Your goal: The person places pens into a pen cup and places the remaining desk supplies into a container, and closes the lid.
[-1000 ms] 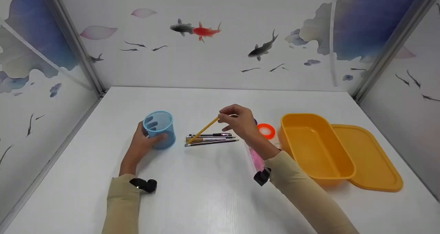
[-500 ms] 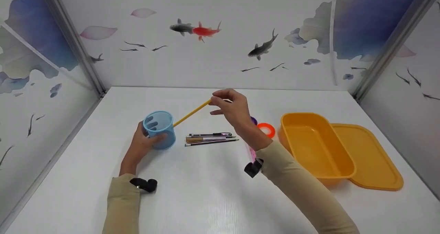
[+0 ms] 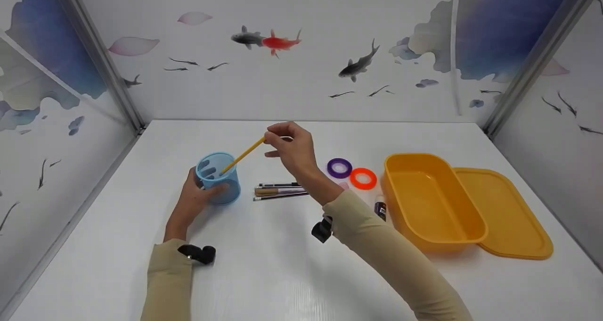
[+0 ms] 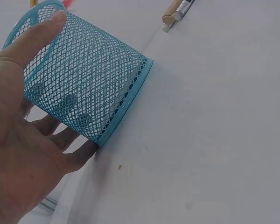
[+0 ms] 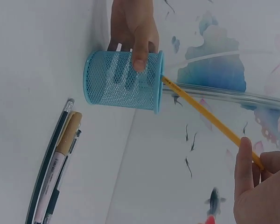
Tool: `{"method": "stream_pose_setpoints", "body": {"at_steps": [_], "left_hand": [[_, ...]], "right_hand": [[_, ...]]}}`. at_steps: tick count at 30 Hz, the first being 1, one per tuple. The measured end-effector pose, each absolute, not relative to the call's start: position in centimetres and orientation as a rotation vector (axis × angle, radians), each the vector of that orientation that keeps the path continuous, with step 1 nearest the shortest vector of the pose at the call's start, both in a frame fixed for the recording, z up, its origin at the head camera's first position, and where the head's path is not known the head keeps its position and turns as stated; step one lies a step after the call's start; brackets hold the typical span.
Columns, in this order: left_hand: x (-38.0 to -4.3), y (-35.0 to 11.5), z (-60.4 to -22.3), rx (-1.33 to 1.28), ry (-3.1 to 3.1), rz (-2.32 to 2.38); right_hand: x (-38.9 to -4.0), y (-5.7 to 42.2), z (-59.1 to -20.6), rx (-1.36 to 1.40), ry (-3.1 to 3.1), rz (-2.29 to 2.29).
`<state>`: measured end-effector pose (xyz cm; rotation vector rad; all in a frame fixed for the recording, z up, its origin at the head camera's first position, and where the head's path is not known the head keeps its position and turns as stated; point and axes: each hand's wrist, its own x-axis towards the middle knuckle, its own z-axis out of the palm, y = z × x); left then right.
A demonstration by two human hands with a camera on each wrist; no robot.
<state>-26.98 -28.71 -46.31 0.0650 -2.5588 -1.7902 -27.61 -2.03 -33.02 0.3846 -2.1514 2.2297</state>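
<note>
Slim yellow pencil (image 3: 242, 156) moved from beside the light-blue round metal-mesh cup (image 3: 233, 182) to its mouth; insertion looks begun, not done. Right hand (image 3: 294, 153) pinches pencil's upper end; left hand (image 3: 194, 196) grips cup side. Right wrist view shows dark lettering (image 5: 172, 86) near pencil's lower end; head view doesn't.

Here's the left hand (image 3: 193, 198), left of centre, thumb (image 4: 37, 37) in front, fingers (image 4: 80, 157) curled behind; right hand (image 3: 297, 151) mid-frame, raised and pinching, forearm (image 3: 395, 255) slanting up from lower right!
</note>
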Motion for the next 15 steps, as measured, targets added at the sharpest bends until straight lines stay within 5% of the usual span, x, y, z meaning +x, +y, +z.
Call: {"method": "stream_pose_setpoints", "body": {"at_steps": [15], "left_hand": [[-27.2, -28.7, -46.6, 0.105, -2.579, -1.769]], "right_hand": [[-27.6, -4.8, -36.2, 0.314, -2.195, 2.244]]}}
